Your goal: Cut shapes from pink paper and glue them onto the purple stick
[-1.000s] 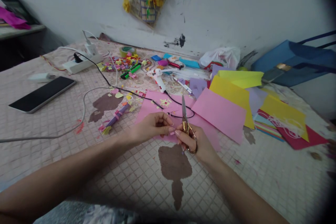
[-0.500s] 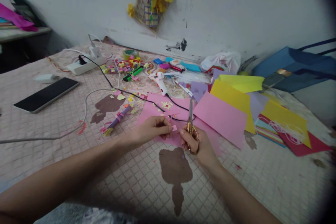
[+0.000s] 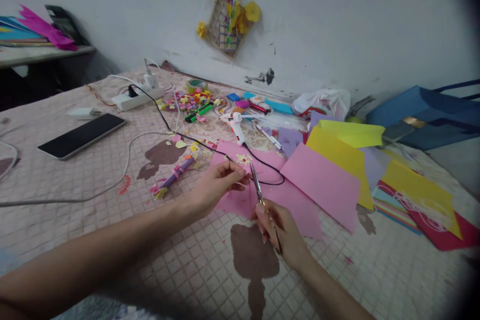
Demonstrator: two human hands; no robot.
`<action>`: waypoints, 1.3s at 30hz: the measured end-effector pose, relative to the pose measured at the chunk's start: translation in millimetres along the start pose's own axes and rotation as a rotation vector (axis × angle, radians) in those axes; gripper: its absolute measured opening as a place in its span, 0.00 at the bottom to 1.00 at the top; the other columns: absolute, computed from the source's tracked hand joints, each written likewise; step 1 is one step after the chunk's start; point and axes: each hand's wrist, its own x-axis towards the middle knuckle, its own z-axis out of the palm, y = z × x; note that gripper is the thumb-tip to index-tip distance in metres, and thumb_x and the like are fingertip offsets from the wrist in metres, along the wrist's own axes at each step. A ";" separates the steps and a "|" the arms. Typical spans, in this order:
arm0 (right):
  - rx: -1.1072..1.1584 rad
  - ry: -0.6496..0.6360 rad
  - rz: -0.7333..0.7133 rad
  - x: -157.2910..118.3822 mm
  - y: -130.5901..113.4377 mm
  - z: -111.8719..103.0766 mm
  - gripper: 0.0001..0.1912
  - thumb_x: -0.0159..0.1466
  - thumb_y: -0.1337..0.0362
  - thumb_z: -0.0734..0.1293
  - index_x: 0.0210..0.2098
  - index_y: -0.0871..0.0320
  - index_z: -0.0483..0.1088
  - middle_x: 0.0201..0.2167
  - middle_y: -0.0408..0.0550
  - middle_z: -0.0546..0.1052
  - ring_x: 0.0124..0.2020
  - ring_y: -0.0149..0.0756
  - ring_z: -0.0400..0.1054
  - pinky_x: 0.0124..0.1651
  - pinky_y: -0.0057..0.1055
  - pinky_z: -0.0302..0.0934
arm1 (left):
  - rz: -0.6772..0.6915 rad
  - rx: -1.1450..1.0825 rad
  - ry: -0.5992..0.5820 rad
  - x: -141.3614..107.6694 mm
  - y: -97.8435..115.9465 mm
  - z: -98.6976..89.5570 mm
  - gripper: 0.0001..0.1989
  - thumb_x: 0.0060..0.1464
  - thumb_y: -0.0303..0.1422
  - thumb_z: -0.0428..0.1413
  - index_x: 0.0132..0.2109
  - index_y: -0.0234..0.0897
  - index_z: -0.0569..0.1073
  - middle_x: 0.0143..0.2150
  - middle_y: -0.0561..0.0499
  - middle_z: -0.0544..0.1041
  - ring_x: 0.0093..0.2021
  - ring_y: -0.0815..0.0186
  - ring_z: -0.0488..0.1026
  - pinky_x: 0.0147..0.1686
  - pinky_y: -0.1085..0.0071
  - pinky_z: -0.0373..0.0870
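Right hand curled round silver-bladed metal scissors, tips pointing away from person. Left hand, fingertips pinched together, grips small pink paper piece just beside blades. Beneath, large pink paper sheet on pale diamond-patterned worktop; beyond, white glue gun.

Scissors now closer to left fingers

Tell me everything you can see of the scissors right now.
The scissors have slim, silvery, metal-looking blades and a golden handle, partly hidden by the right hand gripping it. They are seen nearly edge-on, so how far the blades are open is unclear. They point away from the person, tips slightly leftward, above the pink paper and just right of the left hand. Whether the tips touch anything cannot be told.
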 end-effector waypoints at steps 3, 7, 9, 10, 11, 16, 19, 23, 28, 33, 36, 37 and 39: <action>-0.065 0.010 0.000 -0.9 3.4 0.3 0.22 0.61 0.45 0.57 0.24 0.58 0.60 0.16 0.36 0.56 0.18 0.26 0.52 0.20 0.25 0.48 | 0.011 -0.009 0.002 -0.2 -0.7 0.5 0.09 0.51 0.34 0.58 0.31 0.32 0.68 0.32 0.50 0.73 0.33 0.70 0.71 0.37 0.71 0.67; -0.122 0.024 -0.021 -0.9 7.2 0.6 0.22 0.62 0.46 0.57 0.24 0.58 0.60 0.17 0.37 0.57 0.18 0.27 0.53 0.20 0.25 0.49 | 0.019 -0.034 0.004 -1.0 -2.6 1.6 0.09 0.51 0.34 0.58 0.31 0.32 0.68 0.32 0.51 0.73 0.33 0.70 0.70 0.35 0.72 0.66; -0.134 0.031 -0.030 0.2 8.9 1.0 0.22 0.62 0.46 0.57 0.24 0.58 0.60 0.17 0.37 0.57 0.18 0.27 0.53 0.20 0.25 0.49 | 0.025 -0.037 0.011 -1.3 -3.8 2.2 0.09 0.51 0.34 0.58 0.31 0.32 0.68 0.31 0.51 0.73 0.32 0.71 0.70 0.34 0.72 0.66; -0.138 0.033 -0.034 0.9 9.7 1.2 0.21 0.62 0.46 0.57 0.24 0.58 0.60 0.17 0.37 0.57 0.18 0.27 0.53 0.20 0.25 0.49 | 0.027 -0.039 0.016 -1.4 -4.3 2.6 0.09 0.51 0.34 0.58 0.31 0.32 0.69 0.31 0.51 0.72 0.32 0.71 0.70 0.34 0.72 0.65; -0.142 0.035 -0.037 1.5 10.5 1.3 0.21 0.62 0.47 0.57 0.24 0.58 0.60 0.17 0.37 0.57 0.18 0.27 0.53 0.20 0.25 0.49 | 0.025 -0.040 0.020 -1.5 -4.6 2.9 0.09 0.51 0.34 0.58 0.32 0.32 0.68 0.30 0.52 0.72 0.32 0.70 0.70 0.34 0.73 0.65; -0.153 0.045 -0.051 2.5 11.9 1.4 0.20 0.62 0.48 0.58 0.25 0.58 0.60 0.17 0.38 0.58 0.18 0.26 0.54 0.20 0.24 0.49 | 0.001 -0.062 0.010 -2.3 -4.2 4.7 0.10 0.50 0.34 0.59 0.31 0.32 0.68 0.31 0.51 0.73 0.32 0.70 0.70 0.34 0.73 0.65; -0.154 0.048 -0.050 1.8 11.2 1.3 0.20 0.62 0.48 0.58 0.25 0.58 0.60 0.17 0.38 0.58 0.18 0.26 0.54 0.20 0.24 0.49 | -0.008 -0.070 0.010 -2.6 -3.8 5.1 0.10 0.49 0.34 0.59 0.32 0.32 0.68 0.31 0.51 0.73 0.32 0.70 0.70 0.34 0.72 0.65; -0.148 0.045 -0.050 1.3 11.4 1.4 0.20 0.62 0.48 0.58 0.25 0.58 0.60 0.17 0.37 0.58 0.18 0.27 0.54 0.20 0.25 0.49 | -0.009 -0.072 0.009 -2.6 -4.4 4.8 0.10 0.49 0.34 0.60 0.32 0.32 0.69 0.30 0.51 0.73 0.32 0.70 0.70 0.34 0.72 0.65; -0.138 0.036 -0.043 1.6 14.0 0.8 0.20 0.63 0.48 0.57 0.25 0.58 0.61 0.17 0.37 0.58 0.17 0.26 0.54 0.20 0.24 0.50 | -0.009 -0.075 -0.008 -2.8 -4.6 4.5 0.10 0.48 0.34 0.60 0.31 0.32 0.68 0.30 0.51 0.73 0.32 0.70 0.70 0.34 0.72 0.65; -0.165 0.046 -0.062 2.7 13.9 -0.7 0.19 0.63 0.50 0.58 0.25 0.58 0.61 0.17 0.37 0.58 0.18 0.26 0.54 0.20 0.24 0.49 | -0.014 -0.077 -0.012 -2.2 -3.9 4.0 0.10 0.49 0.34 0.59 0.30 0.32 0.67 0.30 0.50 0.73 0.31 0.70 0.70 0.34 0.71 0.65; -0.175 0.043 -0.063 2.5 12.9 -0.7 0.19 0.63 0.50 0.58 0.24 0.57 0.60 0.17 0.37 0.58 0.18 0.27 0.54 0.20 0.24 0.49 | -0.009 -0.084 -0.016 -1.7 -4.0 3.6 0.10 0.50 0.34 0.59 0.30 0.32 0.67 0.31 0.50 0.73 0.31 0.70 0.70 0.34 0.71 0.65; -0.176 0.044 -0.061 2.4 12.7 -0.6 0.19 0.63 0.50 0.58 0.24 0.57 0.60 0.17 0.37 0.58 0.18 0.27 0.54 0.20 0.24 0.49 | -0.006 -0.086 -0.015 -1.6 -4.1 3.5 0.10 0.50 0.34 0.59 0.30 0.32 0.67 0.31 0.50 0.73 0.31 0.70 0.70 0.34 0.71 0.65; -0.172 0.050 -0.059 2.0 12.6 -0.5 0.19 0.63 0.49 0.58 0.25 0.57 0.60 0.17 0.37 0.59 0.17 0.27 0.55 0.20 0.24 0.50 | -0.007 -0.087 -0.015 -1.6 -4.3 3.4 0.10 0.49 0.34 0.59 0.30 0.33 0.68 0.30 0.50 0.73 0.31 0.70 0.70 0.34 0.71 0.65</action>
